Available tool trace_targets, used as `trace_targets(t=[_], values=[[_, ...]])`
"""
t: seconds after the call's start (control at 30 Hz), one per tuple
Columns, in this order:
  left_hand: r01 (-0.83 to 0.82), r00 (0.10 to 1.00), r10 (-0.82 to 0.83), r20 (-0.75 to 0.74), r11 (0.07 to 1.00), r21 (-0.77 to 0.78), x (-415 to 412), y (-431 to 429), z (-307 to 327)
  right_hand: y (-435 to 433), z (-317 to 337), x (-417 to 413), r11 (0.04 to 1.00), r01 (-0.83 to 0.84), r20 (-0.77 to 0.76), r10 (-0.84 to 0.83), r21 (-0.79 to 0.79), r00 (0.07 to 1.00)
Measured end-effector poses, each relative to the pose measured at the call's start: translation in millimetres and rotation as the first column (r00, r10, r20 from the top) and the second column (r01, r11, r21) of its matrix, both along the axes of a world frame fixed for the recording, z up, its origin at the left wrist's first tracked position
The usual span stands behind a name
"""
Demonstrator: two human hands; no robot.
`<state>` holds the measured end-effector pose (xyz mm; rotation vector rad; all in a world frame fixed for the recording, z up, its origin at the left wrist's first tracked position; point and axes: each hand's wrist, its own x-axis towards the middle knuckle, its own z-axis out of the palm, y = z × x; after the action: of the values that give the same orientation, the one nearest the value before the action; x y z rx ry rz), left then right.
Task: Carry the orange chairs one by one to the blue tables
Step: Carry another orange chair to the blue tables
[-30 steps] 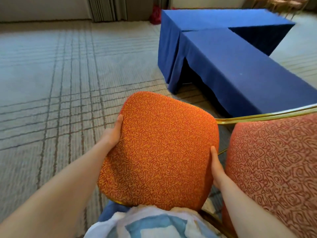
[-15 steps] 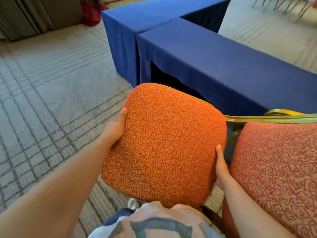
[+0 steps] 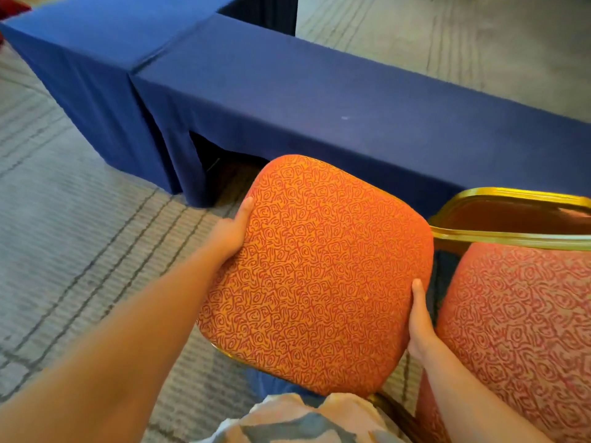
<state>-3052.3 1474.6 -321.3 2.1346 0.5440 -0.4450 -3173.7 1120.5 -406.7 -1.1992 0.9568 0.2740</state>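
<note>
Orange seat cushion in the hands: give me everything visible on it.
The seat cushion is rounded-square, padded, in orange fabric with a red swirl pattern, tilted toward the camera. A gold metal frame edge shows beneath it. The left hand and right hand grip opposite sides. It is beside the blue table.

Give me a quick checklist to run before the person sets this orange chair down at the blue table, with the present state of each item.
1. Left hand grips the seat's left edge: ok.
2. Right hand grips the seat's right edge: ok.
3. Orange chair has reached the blue table, its front edge at the cloth skirt: ok.
4. Chair legs over clear floor: cannot tell, they are hidden under the seat.
5. Opening under the table skirt free of obstacles: cannot tell, too dark.
6. Carpet to the left of the chair free of clutter: ok.
</note>
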Motion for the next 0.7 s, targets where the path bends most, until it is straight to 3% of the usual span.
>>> trace_targets(t=[0.23,0.37,0.6,0.7], values=[[0.229,0.970,-0.220,-0.106,0.970,0.076,135,-24,-6,15,1,59,0.954,0.282,0.007,-0.283,-0.104,0.959],[0.361,0.927,-0.349,-0.139,0.930,0.072,181,-48,-20,15,5,76,0.934,0.351,0.050,-0.348,-0.061,0.936],[0.613,0.789,-0.598,-0.140,0.779,0.131,264,-99,-42,38,-12,80,0.836,0.548,-0.077,-0.548,-0.031,0.833],[0.724,0.689,-0.715,-0.120,0.669,0.169,299,-121,-52,66,-1,93,0.733,0.680,-0.118,-0.676,-0.010,0.727]])
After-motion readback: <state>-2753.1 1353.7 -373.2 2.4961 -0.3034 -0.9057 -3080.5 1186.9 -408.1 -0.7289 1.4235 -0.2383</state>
